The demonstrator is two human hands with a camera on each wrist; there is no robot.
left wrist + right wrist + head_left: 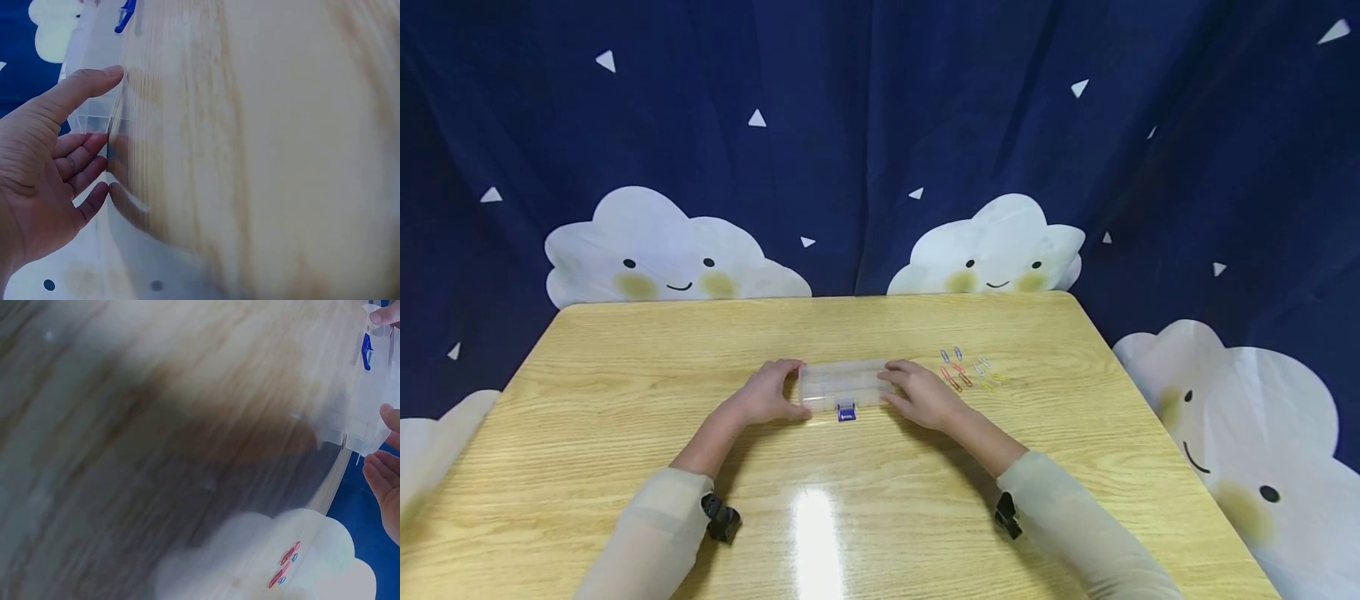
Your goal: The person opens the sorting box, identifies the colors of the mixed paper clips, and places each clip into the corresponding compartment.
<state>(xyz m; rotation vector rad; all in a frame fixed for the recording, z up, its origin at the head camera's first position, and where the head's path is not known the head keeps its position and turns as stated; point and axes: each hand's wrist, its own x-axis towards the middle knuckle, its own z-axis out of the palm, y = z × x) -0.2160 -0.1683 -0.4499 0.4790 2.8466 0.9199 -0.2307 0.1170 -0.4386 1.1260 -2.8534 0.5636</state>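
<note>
Worked well inside the edges of the bench [925, 500], with room toward the near side. Saw dividers through the clear plastic box [842, 382], at bench's middle, with blue latch [847, 412] at its front. Grasped both box ends with curved fingers [80, 164] of left hand [772, 393] and right hand [925, 396]. Had coloured paper clips [957, 367] just beside right hand.

At the right edge, the right hand [389, 487] holds one end of a clear plastic box [369, 409]. The box has a blue latch [367, 353] on its side. Part of the left hand [385, 315] is up at the other end. The brown table [125, 425] looks blurry. Low down, tiny red and blue paper clips [288, 556] show against a puffy white cloud [328, 534].
</note>
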